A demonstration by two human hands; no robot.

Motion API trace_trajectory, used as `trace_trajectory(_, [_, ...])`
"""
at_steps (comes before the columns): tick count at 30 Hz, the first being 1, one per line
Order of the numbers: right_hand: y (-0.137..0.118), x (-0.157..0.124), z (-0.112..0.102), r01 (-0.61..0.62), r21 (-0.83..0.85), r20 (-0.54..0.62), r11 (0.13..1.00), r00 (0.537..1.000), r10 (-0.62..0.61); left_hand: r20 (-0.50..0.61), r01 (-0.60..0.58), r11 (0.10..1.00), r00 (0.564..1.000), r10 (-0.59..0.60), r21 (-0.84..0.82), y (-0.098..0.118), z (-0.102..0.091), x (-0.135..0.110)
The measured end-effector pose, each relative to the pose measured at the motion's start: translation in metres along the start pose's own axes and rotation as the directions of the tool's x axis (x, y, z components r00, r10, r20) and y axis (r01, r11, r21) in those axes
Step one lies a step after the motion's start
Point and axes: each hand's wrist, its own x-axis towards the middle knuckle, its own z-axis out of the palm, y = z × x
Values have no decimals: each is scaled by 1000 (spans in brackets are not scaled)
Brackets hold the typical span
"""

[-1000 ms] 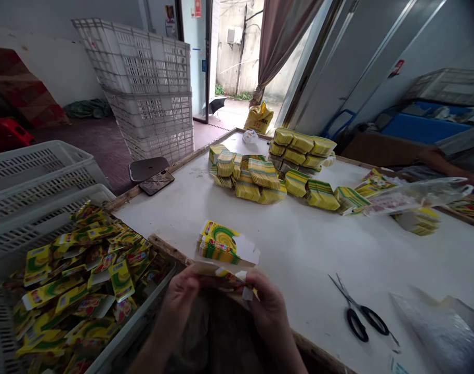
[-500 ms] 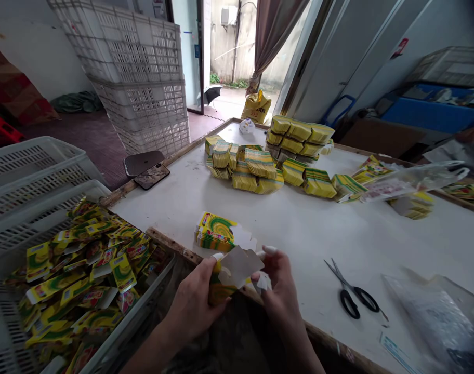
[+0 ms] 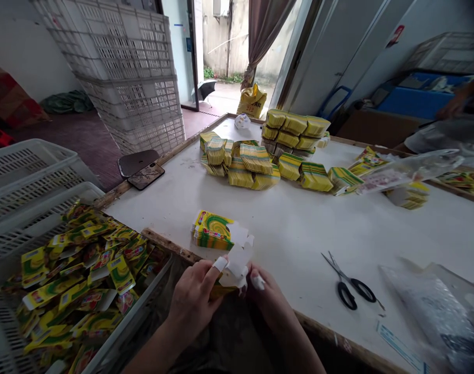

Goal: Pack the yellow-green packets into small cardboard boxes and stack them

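Observation:
My left hand (image 3: 192, 300) and my right hand (image 3: 268, 297) meet at the near edge of the white table (image 3: 299, 234). Between them they grip a flattened yellow carton (image 3: 234, 270), its white flaps pointing up. Both hands' fingers are curled round it; taped fingertips show. Just beyond the hands lies a small stack of flat yellow-green cartons (image 3: 213, 230) on the table. At my left, a white crate (image 3: 38, 244) holds a loose heap of the same cartons (image 3: 81, 275).
Black scissors (image 3: 352, 288) lie right of my hands. Bundled carton stacks (image 3: 260, 161) sit at the table's far side. A phone (image 3: 145, 175) rests at the left edge. Clear plastic bags (image 3: 432, 311) lie at the right. Another person's arm (image 3: 455, 104) shows far right. White crates (image 3: 135, 78) are stacked behind.
The carton has gone from flat between my hands to raised with its white flaps up. My hands have drawn closer together. The view has shifted slightly.

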Motion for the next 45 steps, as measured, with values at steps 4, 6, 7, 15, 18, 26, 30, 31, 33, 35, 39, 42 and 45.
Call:
trace_trajectory(4, [-13, -6, -1, 19, -253, -31, 967, 999, -27, 38, -115, 988, 993, 112, 104, -1, -5, 9])
trace_trajectory(6, [-12, -6, 1, 16, -272, -61, 962, 998, -34, 50, -162, 979, 986, 157, 120, 1, -8, 13])
trace_trajectory(7, [-11, -6, 2, 10, -235, -62, 972, 998, -25, 50, -178, 976, 984, 173, 122, 3, -9, 14])
trace_trajectory(15, [5, -4, 10, -242, 259, 145, 935, 967, 209, -13, -126, 990, 992, 127, 57, 5, -9, 10])
trace_trajectory(18, [12, -9, 15, -333, 319, 236, 887, 935, 266, -52, -24, 999, 998, 23, -26, 5, -4, 4])
trace_trajectory(26, [25, -13, 7, -174, 405, 171, 898, 979, 112, -12, 184, 950, 981, -193, -254, 5, 3, -3])
trace_trajectory(30, [10, -10, 8, -11, 199, 46, 980, 999, 2, 53, 126, 953, 992, -116, -275, 8, 7, -7])
trace_trajectory(31, [4, -9, 10, 21, 124, 49, 992, 998, -27, 66, 125, 955, 992, -111, -270, 9, 8, -7])
trace_trajectory(33, [-5, -6, 14, 60, -11, 95, 998, 994, -59, 70, 125, 962, 991, -111, -241, 12, 10, -8])
trace_trajectory(35, [-11, -2, 16, 71, -97, 132, 993, 990, -57, 71, 129, 969, 991, -116, -211, 13, 10, -7])
trace_trajectory(39, [-5, 0, 14, 180, -268, 64, 946, 984, -169, 184, 217, 948, 967, -176, -235, 13, 8, -3])
trace_trajectory(42, [4, -9, 12, 374, -463, 166, 804, 927, -336, 312, 275, 900, 935, -168, -339, 10, 8, 0])
trace_trajectory(45, [13, -18, 11, 538, -581, 371, 610, 843, -389, 325, 198, 890, 944, -60, -412, 9, 14, 0])
